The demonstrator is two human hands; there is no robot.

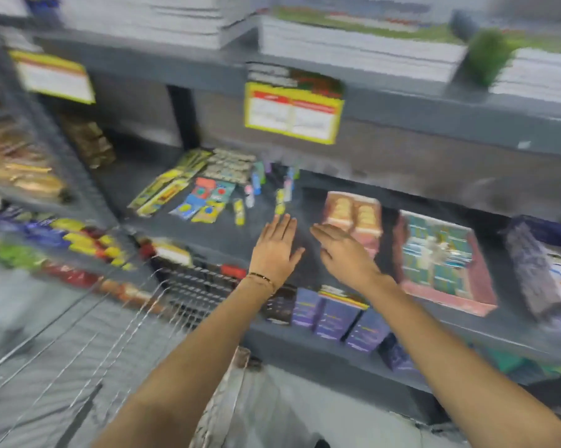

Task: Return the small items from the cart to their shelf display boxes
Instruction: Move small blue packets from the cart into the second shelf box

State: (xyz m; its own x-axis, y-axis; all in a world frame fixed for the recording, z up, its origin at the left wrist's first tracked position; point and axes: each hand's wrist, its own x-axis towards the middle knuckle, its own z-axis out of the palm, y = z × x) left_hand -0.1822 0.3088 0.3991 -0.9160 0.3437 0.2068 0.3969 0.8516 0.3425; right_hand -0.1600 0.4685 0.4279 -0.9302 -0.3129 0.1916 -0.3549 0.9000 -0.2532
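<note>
Frame is motion-blurred; fine detail on packaging cannot be read.

Left hand (276,250): extended over the dark grey shelf (208,227), palm down, fingers straight and spread. Nothing is held. A thin bracelet (262,278) sits at the wrist.

Right hand (343,250): just beside the left hand, apart from it, fingers straight and pointing up-left, palm turned toward the left hand. Nothing is held.

Small items (208,185): loose on the shelf surface beyond and to the left of the left hand. They include yellow-green flat packets, coloured card packs and several small tube-like pieces in yellow, pink and blue. The nearest yellow piece (280,202) lies just beyond the left fingertips; contact cannot be confirmed.

Display boxes: a pink box (353,215) with pale contents stands immediately behind the right hand, partly covered by it. A larger pink-sided box (444,263) with teal contents sits further to the right of that hand, and a dark purple box (531,270) beyond it.

Wire cart (117,318): below and to the left of the left forearm, its mesh visible; contents cannot be made out.

Purple cartons (334,315) stand on the lower shelf beneath both wrists. A yellow-bordered price label (292,111) hangs from the shelf edge above the hands.
</note>
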